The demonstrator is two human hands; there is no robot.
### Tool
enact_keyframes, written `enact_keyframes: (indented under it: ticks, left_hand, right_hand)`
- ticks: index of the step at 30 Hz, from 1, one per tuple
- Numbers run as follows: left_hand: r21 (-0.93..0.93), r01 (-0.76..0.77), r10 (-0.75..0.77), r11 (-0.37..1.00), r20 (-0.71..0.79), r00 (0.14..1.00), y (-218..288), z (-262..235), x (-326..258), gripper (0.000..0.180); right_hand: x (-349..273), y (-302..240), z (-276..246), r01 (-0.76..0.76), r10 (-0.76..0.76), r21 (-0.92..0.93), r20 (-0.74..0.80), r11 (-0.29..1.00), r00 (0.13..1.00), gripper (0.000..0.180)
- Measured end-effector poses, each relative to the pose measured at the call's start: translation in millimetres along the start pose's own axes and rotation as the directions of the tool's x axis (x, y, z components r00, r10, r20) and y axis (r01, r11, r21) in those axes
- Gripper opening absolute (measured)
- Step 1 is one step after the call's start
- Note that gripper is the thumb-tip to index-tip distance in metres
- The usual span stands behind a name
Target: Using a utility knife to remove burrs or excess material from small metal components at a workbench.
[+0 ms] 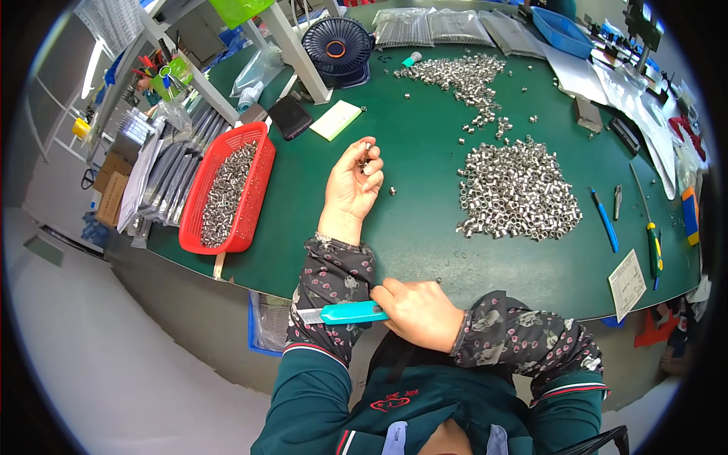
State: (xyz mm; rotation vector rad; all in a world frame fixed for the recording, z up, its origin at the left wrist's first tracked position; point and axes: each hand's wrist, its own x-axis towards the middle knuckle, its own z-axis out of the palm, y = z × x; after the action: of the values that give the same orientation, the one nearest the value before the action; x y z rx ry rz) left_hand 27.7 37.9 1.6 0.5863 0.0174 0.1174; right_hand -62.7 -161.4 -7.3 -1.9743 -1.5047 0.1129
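Observation:
My left hand is raised over the green table, palm up, with its fingers curled round a few small metal sleeves. One loose sleeve lies on the table just right of it. My right hand grips a teal utility knife in front of my body. Its blade is out and points left, across my left sleeve cover. A large pile of silvery metal sleeves spreads to the right of my left hand, and a looser heap lies farther back.
On the left, a red plastic basket holds many small metal parts. Behind it are a black phone-like object, a pale yellow notepad and a black fan. A blue pen-like tool, a screwdriver and a paper label lie right.

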Motion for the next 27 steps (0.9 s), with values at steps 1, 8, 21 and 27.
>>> enact_keyframes:
  ticks: [1,8,21,27]
  left_hand:
    - [0.003,0.004,-0.004,1.000,-0.020,1.000,-1,0,-1,0.013]
    - [0.079,0.028,-0.022,0.996,-0.068,0.997,-10,5,-1,0.013]
    - [0.130,0.289,-0.292,0.948,0.002,0.956,-40,19,-8,0.015]
    - [0.138,0.238,-0.247,0.961,0.055,0.967,-34,10,-5,0.015]
  right_hand:
    - [1,-1,2,0.009,-0.009,-0.006,-0.037,1.000,0.999,0.029]
    - [2,11,-35,-0.106,0.120,0.063,-0.291,0.992,0.949,0.022]
    - [56,66,-87,-0.292,0.339,0.175,-0.560,0.940,0.756,0.020]
    - [16,75,-106,-0.396,0.436,0.191,-0.507,0.898,0.744,0.040]
